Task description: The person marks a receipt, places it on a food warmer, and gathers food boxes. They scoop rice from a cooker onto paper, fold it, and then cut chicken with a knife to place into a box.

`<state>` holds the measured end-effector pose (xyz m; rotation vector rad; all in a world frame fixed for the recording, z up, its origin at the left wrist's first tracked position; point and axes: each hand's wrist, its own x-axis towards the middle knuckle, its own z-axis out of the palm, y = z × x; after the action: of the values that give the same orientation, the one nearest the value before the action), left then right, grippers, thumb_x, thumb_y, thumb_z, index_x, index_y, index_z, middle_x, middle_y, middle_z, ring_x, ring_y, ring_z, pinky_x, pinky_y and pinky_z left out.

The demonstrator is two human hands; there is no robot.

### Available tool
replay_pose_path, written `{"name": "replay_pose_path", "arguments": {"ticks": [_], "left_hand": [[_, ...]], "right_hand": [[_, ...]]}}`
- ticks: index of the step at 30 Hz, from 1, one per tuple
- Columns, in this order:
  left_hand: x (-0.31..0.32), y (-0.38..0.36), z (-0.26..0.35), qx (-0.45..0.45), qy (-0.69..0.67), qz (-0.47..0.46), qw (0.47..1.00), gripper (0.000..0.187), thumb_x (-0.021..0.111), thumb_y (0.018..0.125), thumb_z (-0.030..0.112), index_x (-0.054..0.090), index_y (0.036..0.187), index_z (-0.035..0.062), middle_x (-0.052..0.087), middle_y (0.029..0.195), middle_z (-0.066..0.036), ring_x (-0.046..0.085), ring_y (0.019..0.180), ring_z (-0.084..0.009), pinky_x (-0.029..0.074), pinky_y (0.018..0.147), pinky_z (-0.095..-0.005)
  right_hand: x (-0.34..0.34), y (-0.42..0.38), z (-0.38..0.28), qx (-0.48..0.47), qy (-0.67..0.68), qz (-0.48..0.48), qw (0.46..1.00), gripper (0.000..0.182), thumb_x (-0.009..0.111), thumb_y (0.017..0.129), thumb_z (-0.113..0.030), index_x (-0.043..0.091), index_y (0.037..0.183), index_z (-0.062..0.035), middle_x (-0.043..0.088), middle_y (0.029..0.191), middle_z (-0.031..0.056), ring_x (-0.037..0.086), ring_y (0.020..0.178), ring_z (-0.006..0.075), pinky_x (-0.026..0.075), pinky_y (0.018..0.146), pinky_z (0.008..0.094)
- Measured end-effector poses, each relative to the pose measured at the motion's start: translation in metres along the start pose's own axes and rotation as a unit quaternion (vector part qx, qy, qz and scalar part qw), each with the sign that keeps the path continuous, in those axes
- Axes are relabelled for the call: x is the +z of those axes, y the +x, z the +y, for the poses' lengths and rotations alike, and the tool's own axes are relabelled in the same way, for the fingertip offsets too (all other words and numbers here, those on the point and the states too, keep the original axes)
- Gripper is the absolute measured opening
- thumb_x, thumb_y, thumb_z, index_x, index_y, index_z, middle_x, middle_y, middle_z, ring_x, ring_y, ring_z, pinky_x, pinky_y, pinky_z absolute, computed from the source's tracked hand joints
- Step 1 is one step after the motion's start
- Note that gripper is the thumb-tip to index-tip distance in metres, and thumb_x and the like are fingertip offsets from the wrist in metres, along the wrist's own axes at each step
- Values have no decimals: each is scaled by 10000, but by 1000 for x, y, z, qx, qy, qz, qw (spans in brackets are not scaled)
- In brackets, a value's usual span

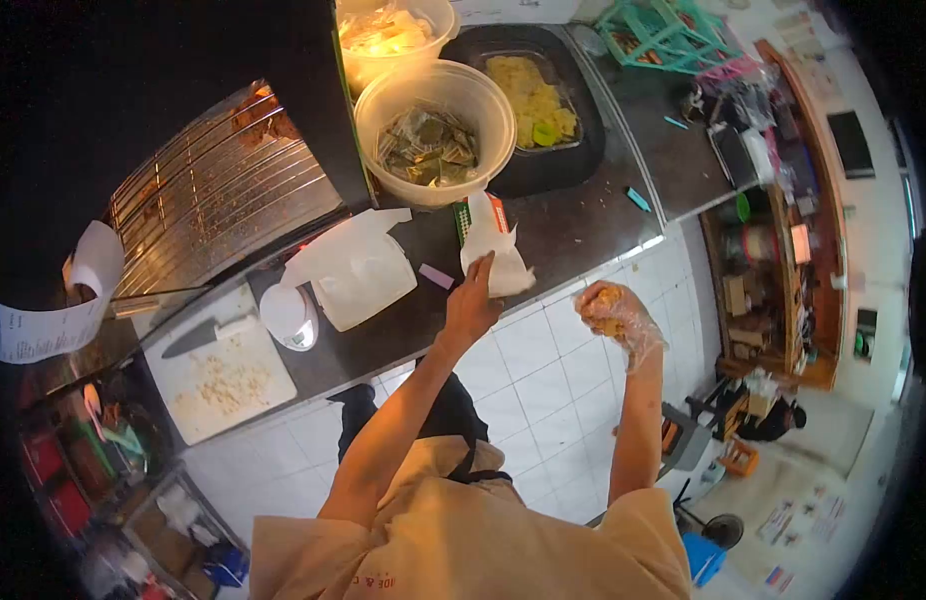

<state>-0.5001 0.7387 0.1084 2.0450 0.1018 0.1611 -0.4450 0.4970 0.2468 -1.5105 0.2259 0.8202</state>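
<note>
My left hand is at the counter's front edge, its fingers closed on a white paper bag with green and red print. My right hand, in a clear plastic glove, is raised over the floor to the right of the bag. Its fingers are curled around crumbly yellow-orange food, whose exact kind I cannot make out. Behind the bag stands a white tub of small flat packets. A clear tray of yellow food lies to that tub's right. Left of my left hand is a small purple object.
An open white takeaway box stands beside a round white scale. A knife lies on a white cutting board with chopped bits. A metal rack is at left, a teal marker at right. Shelves line the right wall.
</note>
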Motion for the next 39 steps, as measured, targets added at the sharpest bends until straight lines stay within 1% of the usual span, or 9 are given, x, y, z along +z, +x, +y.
{"name": "replay_pose_path", "arguments": {"ticks": [8, 12, 14, 21, 27, 29, 33, 36, 39], "left_hand": [[37, -36, -30, -14, 122, -31, 992, 268, 706, 721, 38, 658, 983, 70, 670, 961, -97, 672, 861, -300, 557, 706, -395], [52, -52, -45, -2, 147, -1, 989, 290, 705, 688, 22, 661, 968, 85, 669, 942, -82, 672, 837, -282, 560, 692, -387], [54, -56, -45, -13, 142, -8, 990, 297, 691, 675, 40, 678, 965, 100, 670, 959, -67, 666, 874, -258, 556, 716, -384], [68, -68, -58, 21, 172, 53, 983, 152, 614, 735, 69, 655, 878, 99, 591, 800, -66, 631, 740, -263, 537, 625, -389], [82, -65, -69, -20, 183, 47, 982, 227, 628, 736, 60, 645, 961, 92, 635, 845, -107, 660, 785, -308, 559, 643, -422], [72, -64, -66, -6, 182, -12, 983, 301, 646, 735, 42, 613, 1034, 59, 618, 941, -105, 651, 836, -317, 560, 675, -426], [27, -69, -43, 67, 88, 17, 994, 343, 656, 766, 41, 617, 1106, 62, 627, 1059, -111, 657, 932, -305, 562, 751, -408], [-9, -89, -32, 55, 63, 15, 996, 378, 667, 769, 46, 612, 1142, 70, 626, 1148, -109, 657, 974, -298, 558, 787, -398], [-65, -122, -29, 10, 64, 35, 997, 385, 664, 782, 93, 617, 1164, 110, 626, 1151, -93, 652, 972, -303, 548, 784, -410]], "right_hand": [[37, 132, 20, 24, -200, -234, 951, 269, 762, 796, -217, 678, 977, -37, 627, 773, 8, 531, 607, 86, 427, 548, 202], [28, 187, 133, -310, -298, -126, 894, 282, 749, 762, -260, 684, 888, -16, 686, 809, 111, 655, 730, 229, 536, 697, 359], [44, 193, 128, -292, -541, -119, 780, 275, 746, 752, -247, 685, 885, -15, 682, 846, 161, 662, 783, 295, 538, 715, 386], [66, 172, 117, -400, -562, -58, 721, 412, 731, 791, -143, 602, 1163, -24, 669, 985, 183, 636, 923, 393, 498, 812, 475], [80, 146, 99, -378, -427, -110, 814, 330, 665, 778, -53, 657, 1100, 19, 664, 1073, 214, 625, 1011, 410, 506, 883, 455], [60, 166, 137, -460, -573, -61, 675, 370, 659, 775, -24, 653, 1144, 13, 661, 1118, 217, 626, 1058, 394, 507, 913, 441], [61, 173, 156, -361, -362, -96, 854, 490, 625, 780, 36, 606, 1264, -40, 657, 1150, 202, 627, 1083, 374, 475, 988, 443], [58, 167, 151, -498, -578, -38, 646, 332, 598, 862, -70, 658, 1188, -54, 652, 1177, 194, 596, 1120, 360, 459, 984, 414], [82, 129, 115, -356, -517, -64, 776, 323, 603, 822, -42, 669, 1138, -53, 664, 1119, 203, 613, 1074, 382, 487, 935, 423]]}}
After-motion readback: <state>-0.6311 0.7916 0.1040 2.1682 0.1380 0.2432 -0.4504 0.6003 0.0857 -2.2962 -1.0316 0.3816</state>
